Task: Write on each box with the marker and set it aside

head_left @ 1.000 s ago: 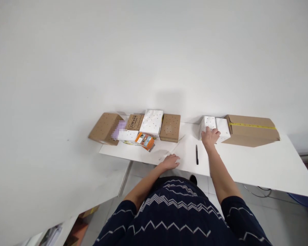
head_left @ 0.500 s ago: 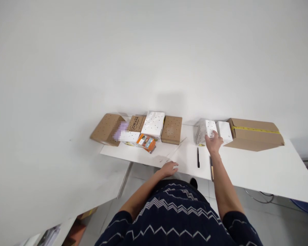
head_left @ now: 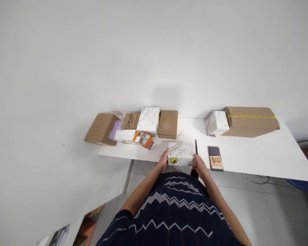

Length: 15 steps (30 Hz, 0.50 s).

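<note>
Left hand (head_left: 164, 160) and right hand (head_left: 200, 165) both grip the avocado box (head_left: 181, 153), one per end, at the near edge of the table (head_left: 261, 159). There's a pen (head_left: 196, 147) just right, then a phone (head_left: 215, 159).
</note>
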Available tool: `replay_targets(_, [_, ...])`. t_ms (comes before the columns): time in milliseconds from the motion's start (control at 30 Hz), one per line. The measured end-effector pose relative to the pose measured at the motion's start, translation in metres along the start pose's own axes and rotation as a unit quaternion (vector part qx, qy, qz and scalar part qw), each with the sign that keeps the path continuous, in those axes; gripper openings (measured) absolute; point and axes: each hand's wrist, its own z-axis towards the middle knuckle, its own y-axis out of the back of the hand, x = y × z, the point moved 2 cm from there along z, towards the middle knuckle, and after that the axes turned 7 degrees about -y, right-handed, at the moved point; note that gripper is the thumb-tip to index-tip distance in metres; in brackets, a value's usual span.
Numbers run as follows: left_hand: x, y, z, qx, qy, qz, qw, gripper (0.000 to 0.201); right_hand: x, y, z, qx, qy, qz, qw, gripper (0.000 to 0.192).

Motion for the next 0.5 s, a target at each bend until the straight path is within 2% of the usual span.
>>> replay_targets(67, [-0.005, 0.002, -0.006, -0.016, 0.014, -0.016, 1.0, 0.054, -0.007, -0.003, 0.001, 0.022, -0.032, -0.059, 0.998, 0.048])
replay_targets(133, [-0.01, 0.005, -0.011, -0.034, 0.019, 0.001, 0.999, 0.056, -0.006, -0.004, 0.003, 0.023, -0.034, -0.108, 0.993, 0.049])
replay_targets(333, [-0.019, 0.008, -0.006, -0.081, -0.045, 0.087, 0.992, 0.06, 0.011, -0.008, 0.016, -0.007, 0.042, -0.137, 0.99, 0.049])
replay_targets(500, [-0.018, 0.013, 0.002, -0.095, -0.065, 0.15, 0.982, 0.056, 0.015, -0.009, 0.026, -0.049, 0.097, -0.168, 0.98, 0.056])
